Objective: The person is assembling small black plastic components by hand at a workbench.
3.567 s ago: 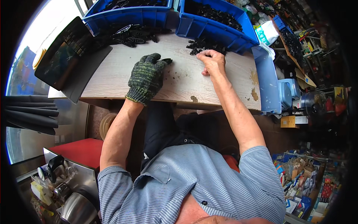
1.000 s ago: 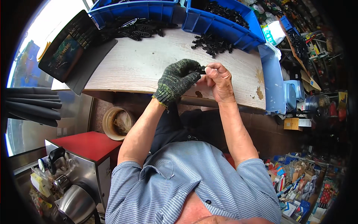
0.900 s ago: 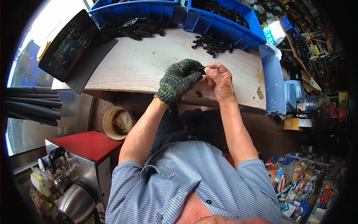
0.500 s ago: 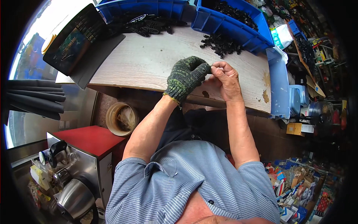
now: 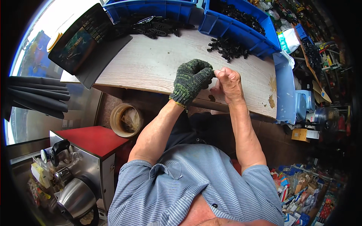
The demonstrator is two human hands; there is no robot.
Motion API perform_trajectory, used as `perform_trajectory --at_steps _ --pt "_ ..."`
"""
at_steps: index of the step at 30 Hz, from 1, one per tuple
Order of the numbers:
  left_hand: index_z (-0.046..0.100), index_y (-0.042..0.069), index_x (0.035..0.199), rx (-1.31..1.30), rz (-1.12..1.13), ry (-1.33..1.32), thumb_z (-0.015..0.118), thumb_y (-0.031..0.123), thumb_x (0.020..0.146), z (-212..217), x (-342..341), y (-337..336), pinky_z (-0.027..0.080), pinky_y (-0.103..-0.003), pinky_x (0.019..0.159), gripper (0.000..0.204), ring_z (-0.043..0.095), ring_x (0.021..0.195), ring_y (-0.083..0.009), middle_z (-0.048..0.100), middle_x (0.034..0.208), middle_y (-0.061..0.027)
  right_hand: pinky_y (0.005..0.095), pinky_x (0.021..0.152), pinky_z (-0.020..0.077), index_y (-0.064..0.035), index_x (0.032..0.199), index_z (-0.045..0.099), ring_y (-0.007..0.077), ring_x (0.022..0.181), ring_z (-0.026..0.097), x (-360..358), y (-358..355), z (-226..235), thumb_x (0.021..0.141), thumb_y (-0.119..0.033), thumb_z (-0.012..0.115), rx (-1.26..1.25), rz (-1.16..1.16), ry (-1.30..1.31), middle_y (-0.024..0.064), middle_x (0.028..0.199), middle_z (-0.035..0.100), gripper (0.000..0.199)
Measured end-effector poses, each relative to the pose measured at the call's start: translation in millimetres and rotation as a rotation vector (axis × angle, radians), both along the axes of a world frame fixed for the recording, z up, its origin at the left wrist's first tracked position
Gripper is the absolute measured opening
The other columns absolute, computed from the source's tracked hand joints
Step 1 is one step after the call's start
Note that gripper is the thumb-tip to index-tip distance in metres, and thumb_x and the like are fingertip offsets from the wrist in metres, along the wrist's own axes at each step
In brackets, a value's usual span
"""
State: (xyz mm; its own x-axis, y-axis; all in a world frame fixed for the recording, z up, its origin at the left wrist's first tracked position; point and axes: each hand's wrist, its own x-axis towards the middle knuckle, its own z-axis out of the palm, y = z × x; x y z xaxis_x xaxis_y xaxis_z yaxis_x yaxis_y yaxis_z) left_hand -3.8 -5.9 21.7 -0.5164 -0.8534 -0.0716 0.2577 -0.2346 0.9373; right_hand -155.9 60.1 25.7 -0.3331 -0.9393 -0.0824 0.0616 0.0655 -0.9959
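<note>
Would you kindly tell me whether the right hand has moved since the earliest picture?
Yes: the right hand has moved away from the pile of small black parts, toward the near edge of the table and closer to the gloved left hand.

Workshop: blue bins (image 5: 230, 31), black parts (image 5: 228, 49)

Surface (image 5: 147, 66): pale, wood-grained, showing worn brown patches (image 5: 271, 101) toward right end. Left blue bin (image 5: 151, 12) and right blue bin (image 5: 232, 34) standing along rear, right one holding many small black parts (image 5: 241, 17). Heap of small black pieces (image 5: 227, 49) lying loose just in front of right blue bin. Pile of flat black parts (image 5: 158, 30) lying in front of left blue bin, parts overlapping. Dark folded panel (image 5: 77, 45) resting at left end, one leaf tilting up.
</note>
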Motion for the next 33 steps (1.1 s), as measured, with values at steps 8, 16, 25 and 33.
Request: perform_trajectory --at_steps 8,16,25,33 --pt "0.067 -0.001 0.105 -0.118 -0.046 0.041 0.069 0.017 0.094 -11 0 -1 0.052 -0.028 0.061 0.021 0.062 0.067 -0.0128 0.068 0.082 -0.0071 0.0255 0.045 0.0432 -0.0105 0.066 0.054 0.0085 0.045 0.050 -3 4 -2 0.088 -0.028 0.073 -0.053 0.019 -0.021 -0.0003 0.052 0.051 0.034" --pt "0.067 -0.001 0.112 -0.151 -0.075 0.011 0.069 0.017 0.095 -10 1 3 0.054 -0.027 0.067 0.024 0.065 0.075 -0.0129 0.071 0.090 -0.0072 0.0253 0.047 0.0399 -0.0138 0.066 0.049 0.0081 0.045 0.045 0 10 -4 0.090 -0.027 0.068 -0.104 -0.041 0.020 -0.0019 0.050 0.045 0.033" --pt "0.065 0.000 0.120 -0.219 0.022 -0.022 0.067 0.011 0.096 -21 -7 10 0.057 -0.028 0.074 0.027 0.069 0.089 -0.0145 0.071 0.102 -0.0079 0.0491 0.064 0.0631 -0.0092 0.073 0.057 0.0159 0.044 0.053 -24 30 -5 0.091 -0.029 0.065 -0.212 -0.188 -0.288 -0.0005 0.044 0.036 0.028" --pt "0.067 0.003 0.119 -0.300 0.005 -0.079 0.069 0.010 0.095 -20 -5 15 0.056 -0.026 0.076 0.025 0.066 0.088 -0.0118 0.071 0.101 -0.0047 0.0638 0.072 0.0589 -0.0086 0.073 0.054 0.0256 0.051 0.058 -123 81 14 0.089 -0.037 0.066 -0.165 -0.789 -0.348 0.0036 0.043 0.037 0.034"
